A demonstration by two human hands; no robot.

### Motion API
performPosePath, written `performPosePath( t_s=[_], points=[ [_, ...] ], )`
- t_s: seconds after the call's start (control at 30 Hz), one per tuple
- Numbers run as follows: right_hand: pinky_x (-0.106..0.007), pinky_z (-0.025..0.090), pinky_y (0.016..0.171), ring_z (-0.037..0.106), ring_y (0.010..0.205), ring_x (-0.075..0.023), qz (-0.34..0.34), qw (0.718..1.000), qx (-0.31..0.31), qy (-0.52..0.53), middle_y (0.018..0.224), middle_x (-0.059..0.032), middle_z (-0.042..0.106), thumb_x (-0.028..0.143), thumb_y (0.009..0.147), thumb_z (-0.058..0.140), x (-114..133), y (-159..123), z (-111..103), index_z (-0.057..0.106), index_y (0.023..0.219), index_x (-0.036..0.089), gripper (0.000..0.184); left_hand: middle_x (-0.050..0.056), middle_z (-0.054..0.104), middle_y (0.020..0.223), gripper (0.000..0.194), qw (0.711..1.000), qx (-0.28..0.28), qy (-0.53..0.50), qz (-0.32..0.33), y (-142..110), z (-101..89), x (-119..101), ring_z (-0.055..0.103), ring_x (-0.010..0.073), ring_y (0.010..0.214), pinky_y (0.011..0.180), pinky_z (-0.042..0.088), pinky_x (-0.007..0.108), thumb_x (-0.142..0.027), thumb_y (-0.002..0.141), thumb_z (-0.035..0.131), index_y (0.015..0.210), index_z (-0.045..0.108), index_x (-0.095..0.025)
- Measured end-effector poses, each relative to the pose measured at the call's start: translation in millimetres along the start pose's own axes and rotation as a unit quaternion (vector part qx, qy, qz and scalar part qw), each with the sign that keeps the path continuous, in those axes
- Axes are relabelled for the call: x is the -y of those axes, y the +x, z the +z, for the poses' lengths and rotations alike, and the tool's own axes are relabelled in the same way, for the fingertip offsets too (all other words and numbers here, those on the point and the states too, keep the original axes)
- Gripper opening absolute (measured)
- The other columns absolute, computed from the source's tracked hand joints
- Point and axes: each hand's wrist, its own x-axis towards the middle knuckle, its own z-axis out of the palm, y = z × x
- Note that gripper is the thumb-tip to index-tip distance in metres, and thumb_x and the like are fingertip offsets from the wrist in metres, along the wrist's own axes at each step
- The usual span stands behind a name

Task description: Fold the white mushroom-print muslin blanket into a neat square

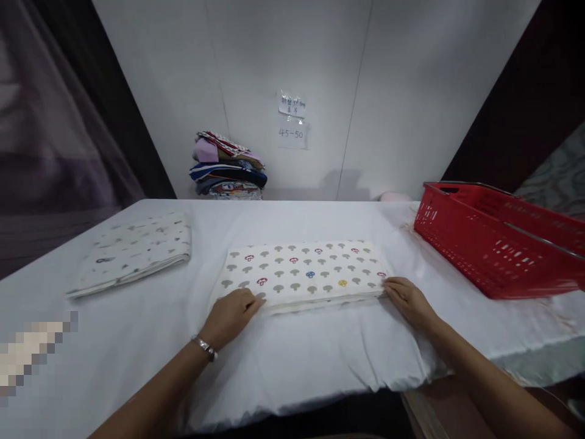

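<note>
A folded white cloth with a mushroom print [301,273] lies flat in the middle of the white-covered table. Grey mushrooms cover it, with a few red, blue and yellow ones among them. At its near left corner, my left hand [232,314] pinches the layered edge, thumb against the fingers; a silver bracelet circles that wrist. My right hand [408,300] grips the near right corner, fingertips closed on the cloth's edge. The fingers partly hide both corners.
Another folded printed cloth [141,247] lies at the left. A red plastic basket [457,244] stands at the right. Behind the table, a pile of folded fabrics [228,167] rests by the wall, near paper signs [293,133]. A blurred-out patch covers the lower left.
</note>
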Motion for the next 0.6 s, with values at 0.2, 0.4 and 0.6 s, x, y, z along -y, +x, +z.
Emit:
performPosePath(
  t_s=[0.2, 0.4, 0.6],
  points=[
    [-0.040, 0.048, 0.091, 0.060, 0.099, -0.0234, 0.022, 1.000, -0.014, -0.006, 0.104, -0.0081, 0.066, 0.035, 0.087, 0.043, 0, 55, 21, 0.070, 0.094, 0.021, 0.032, 0.006, 0.063, 0.112, 0.035, 0.995, -0.099, -0.017, -0.002, 34, 1.3, 21, 0.056, 0.0225, 0.105, 0.086, 0.045, 0.034, -0.046, 0.087, 0.043, 0.098, 0.065, -0.021],
    [-0.043, 0.043, 0.097, 0.053, 0.113, -0.0295, 0.101, 0.989, 0.071, -0.076, 0.124, -0.0140, 0.056, 0.034, 0.080, 0.049, -31, 96, 49, 0.060, 0.116, 0.016, 0.042, 0.015, 0.045, 0.138, 0.051, 0.994, -0.064, 0.047, -0.075, 40, 28.6, 46, 0.037, 0.0309, 0.130, 0.105, 0.032, 0.046, -0.047, 0.085, 0.047, 0.125, 0.054, -0.016],
    [-0.043, 0.040, 0.100, 0.049, 0.119, -0.0296, 0.183, 0.975, 0.107, -0.070, 0.132, -0.0133, 0.051, 0.042, 0.082, 0.046, -63, 100, 59, 0.055, 0.122, 0.016, 0.048, 0.011, 0.044, 0.140, 0.045, 0.983, -0.092, 0.003, -0.159, 51, 18.5, 61, 0.036, 0.0243, 0.132, 0.107, 0.030, 0.037, -0.044, 0.088, 0.043, 0.122, 0.056, -0.019]
  ],
)
